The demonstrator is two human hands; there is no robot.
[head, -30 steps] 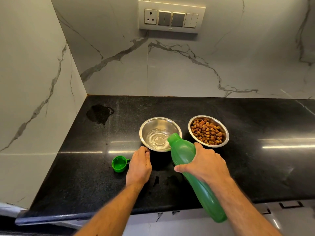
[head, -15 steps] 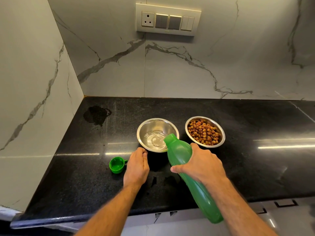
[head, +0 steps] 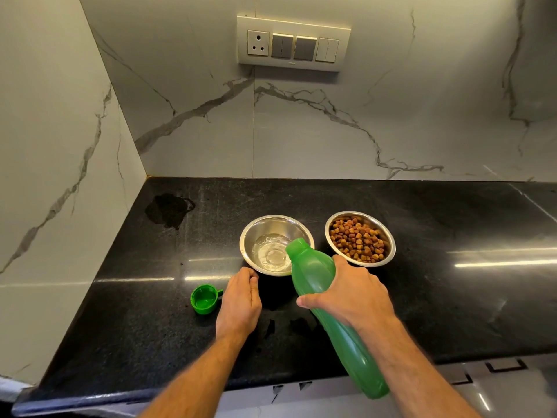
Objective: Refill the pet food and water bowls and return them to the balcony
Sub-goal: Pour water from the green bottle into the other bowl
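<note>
The water bowl (head: 276,245) is sitting on the counter (head: 452,297) left of the food bowl (head: 360,238), with the cap (head: 204,298) lying nearer, further left.

Green bottle (head: 319,285) hides water bowl (head: 265,236) near-right rim; bottle mouth unseen.

Home kitchen corner, polished black granite counter (head: 452,224), grey-veined white marble wall tiles (head: 331,122), cream wall switch-and-socket panel (head: 294,43) at 12 o'clock

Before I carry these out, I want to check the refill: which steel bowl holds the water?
The left bowl, under the tilted green bottle; water pools in its bottom. The right bowl holds brown kibble.
</note>
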